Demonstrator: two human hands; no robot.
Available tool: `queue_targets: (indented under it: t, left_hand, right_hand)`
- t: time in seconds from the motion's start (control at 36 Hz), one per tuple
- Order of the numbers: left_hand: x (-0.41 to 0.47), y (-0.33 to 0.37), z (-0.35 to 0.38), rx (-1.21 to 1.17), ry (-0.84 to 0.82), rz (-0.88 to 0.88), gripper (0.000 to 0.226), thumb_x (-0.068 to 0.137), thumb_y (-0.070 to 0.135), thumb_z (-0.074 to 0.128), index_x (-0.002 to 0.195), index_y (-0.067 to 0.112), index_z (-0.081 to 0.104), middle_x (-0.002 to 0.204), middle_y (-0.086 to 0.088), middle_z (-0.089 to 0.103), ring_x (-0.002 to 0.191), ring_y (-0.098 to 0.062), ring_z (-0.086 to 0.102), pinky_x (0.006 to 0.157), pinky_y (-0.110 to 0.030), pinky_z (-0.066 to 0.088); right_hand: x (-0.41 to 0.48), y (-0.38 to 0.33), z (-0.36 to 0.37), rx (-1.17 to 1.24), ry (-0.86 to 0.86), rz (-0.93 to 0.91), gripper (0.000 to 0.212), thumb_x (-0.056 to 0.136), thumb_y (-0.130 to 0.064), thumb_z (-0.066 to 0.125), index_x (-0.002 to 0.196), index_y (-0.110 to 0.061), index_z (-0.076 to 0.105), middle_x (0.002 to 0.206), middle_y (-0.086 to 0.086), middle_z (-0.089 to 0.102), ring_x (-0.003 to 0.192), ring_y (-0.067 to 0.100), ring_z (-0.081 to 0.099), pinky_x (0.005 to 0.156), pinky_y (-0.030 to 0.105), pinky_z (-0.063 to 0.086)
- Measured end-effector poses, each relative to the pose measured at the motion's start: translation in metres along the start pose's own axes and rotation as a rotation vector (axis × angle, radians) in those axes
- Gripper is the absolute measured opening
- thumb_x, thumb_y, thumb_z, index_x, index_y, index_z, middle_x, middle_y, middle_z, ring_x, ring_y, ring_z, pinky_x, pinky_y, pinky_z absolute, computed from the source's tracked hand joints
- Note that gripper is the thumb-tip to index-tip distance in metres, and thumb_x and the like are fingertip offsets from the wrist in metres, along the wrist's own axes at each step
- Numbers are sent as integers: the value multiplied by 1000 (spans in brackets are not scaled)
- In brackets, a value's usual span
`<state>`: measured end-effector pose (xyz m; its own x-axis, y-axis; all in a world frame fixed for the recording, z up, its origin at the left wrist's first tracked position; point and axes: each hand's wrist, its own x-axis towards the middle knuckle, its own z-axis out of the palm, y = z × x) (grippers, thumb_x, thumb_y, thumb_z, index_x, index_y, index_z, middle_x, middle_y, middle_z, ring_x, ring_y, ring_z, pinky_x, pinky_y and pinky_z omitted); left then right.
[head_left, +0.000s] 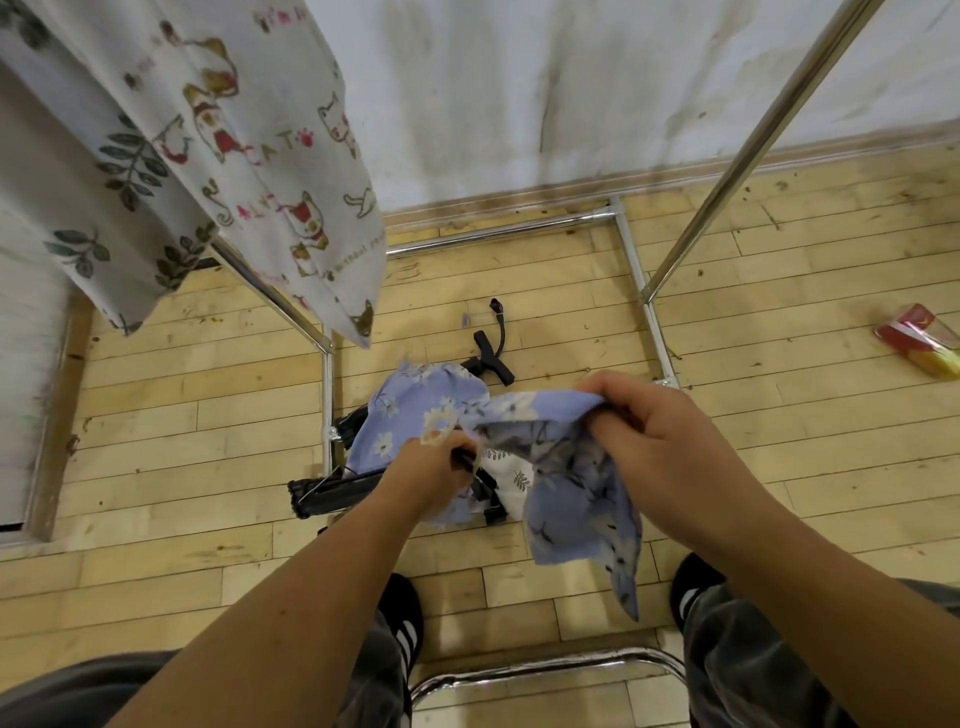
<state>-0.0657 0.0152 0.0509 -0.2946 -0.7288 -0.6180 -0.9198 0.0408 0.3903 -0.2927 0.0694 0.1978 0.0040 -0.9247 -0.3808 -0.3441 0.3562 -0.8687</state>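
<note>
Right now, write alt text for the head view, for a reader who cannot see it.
The left hand and right hand grip a crumpled blue floral cloth above black hangers on a wooden floor. A cat-print cloth hangs on a metal rack at upper left.

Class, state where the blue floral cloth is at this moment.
In the head view, the blue floral cloth is at centre, held between the left hand and right hand, above black plastic hangers on the wooden floor.
</note>
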Motion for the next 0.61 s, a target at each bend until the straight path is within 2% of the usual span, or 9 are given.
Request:
queue_targets:
  t: [0.06, 0.11, 0.19, 0.28, 0.42, 0.53, 0.61]
  left_hand:
    - [1, -3, 0, -82, 33, 7, 16, 95, 14, 68, 93, 30, 69, 97, 4, 72, 86, -15, 63, 61, -9, 37]
    - [4, -4, 0, -148, 55, -4, 12, 93, 18, 73, 103, 24, 74, 103, 5, 75, 88, -11, 64, 65, -5, 39]
    - [7, -5, 0, -206, 68, -41, 25, 88, 23, 81, 110, 24, 70, 108, 4, 74, 98, -13, 68, 82, -19, 53]
    - [9, -5, -1, -256, 74, -64, 37, 86, 24, 83, 118, 24, 65, 110, 4, 72, 100, -12, 68, 86, -24, 56]
    - [10, -2, -3, -293, 94, -65, 40, 89, 22, 78, 123, 22, 57, 106, 9, 65, 95, -10, 64, 72, -17, 48]
    - [11, -2, -4, -405, 137, -108, 27, 97, 16, 62, 122, 23, 57, 94, 10, 67, 72, -11, 62, 60, -23, 47]
    - [11, 0, -7, -487, 149, -118, 22, 100, 19, 57, 122, 22, 56, 86, 10, 67, 59, -12, 55, 54, -24, 45]
  right_hand:
    - [4, 5, -4, -35, 94, 54, 36, 106, -11, 44, 91, -31, 70, 80, 1, 71, 75, 30, 64, 64, 45, 54]
    - [6, 9, -7, -77, 152, 103, 35, 106, -14, 43, 90, -32, 69, 79, 4, 70, 71, 30, 60, 60, 40, 50]
    - [7, 17, -7, -134, 143, 175, 27, 106, -20, 44, 97, -25, 68, 79, 11, 66, 57, 17, 49, 55, 29, 40]
    - [7, 21, -3, -235, 89, 231, 16, 103, -25, 50, 104, -22, 66, 74, -1, 60, 56, 8, 45, 51, 20, 33]
    - [6, 25, 0, -338, 67, 262, 10, 102, -29, 54, 108, -25, 61, 89, -6, 64, 75, 7, 56, 57, 19, 40]
    - [6, 29, 0, -376, 38, 259, 11, 105, -28, 50, 103, -23, 59, 86, -3, 60, 72, 9, 52, 56, 20, 37]
    - [7, 33, 1, -425, 12, 248, 15, 107, -25, 47, 97, -18, 56, 80, -4, 54, 65, 9, 46, 55, 20, 34]
